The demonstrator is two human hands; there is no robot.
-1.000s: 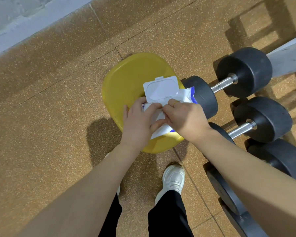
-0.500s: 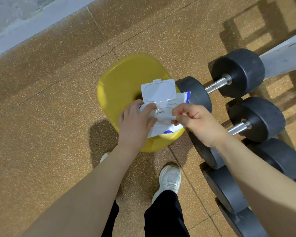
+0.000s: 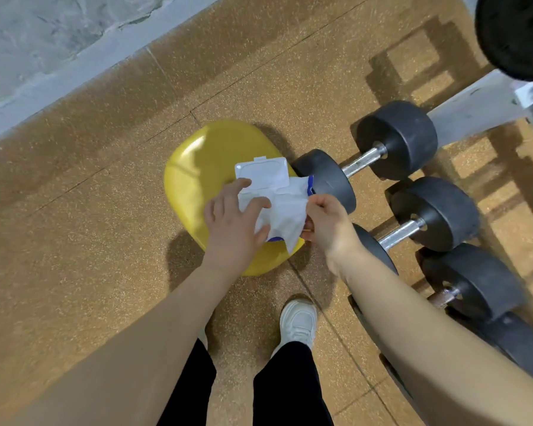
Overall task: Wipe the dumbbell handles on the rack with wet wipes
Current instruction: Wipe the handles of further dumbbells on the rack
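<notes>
**Wipe drawn from the pack**

The wet wipe (image 3: 285, 210) hangs half out of the wipes pack (image 3: 266, 179), lid flipped up, on the yellow stool (image 3: 197, 167). The right hand (image 3: 326, 222) pinches its edge to pull; the left hand (image 3: 231, 222), fingers spread flat, pins the pack against the tug. The dumbbell handles (image 3: 362, 162) wait just beside, unwiped.

Wipes pack (image 3: 266, 179) on stool (image 3: 197, 170), lid flipped away from the person. Dumbbells (image 3: 366, 161) in a row right of stool. Shoe (image 3: 299, 322) on floor (image 3: 74, 241) below.
</notes>
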